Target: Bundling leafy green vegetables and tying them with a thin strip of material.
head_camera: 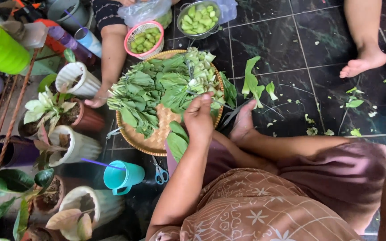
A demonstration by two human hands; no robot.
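A round woven tray [155,142] is seen at the centre of the frame on the dark tiled floor [291,40], heaped with leafy greens [157,87] and, along its upper right edge, chopped pale stem pieces [204,67]. The left hand [198,117] is placed over the lower right part of the tray, its fingers curled shut around a stalk of the greens, with a single leaf [176,142] lying just below it on the tray's rim. The right arm is glimpsed only at the right edge of the frame; its hand is out of view, so its fingers cannot be judged. A bare foot [243,124] is rested on the floor just right of the tray, next to loose leaves [253,82] and scattered scraps. In the upper middle, a pink basket [144,39] and a metal bowl [198,18] are filled with cut green pieces, and another person's hand [97,100] is set down at the tray's left edge. Another bare foot [362,62] is seen at the upper right. A teal cup [122,177] and blue-handled scissors [160,174] are found below the tray, while potted plants [63,120] are lined along the left side.
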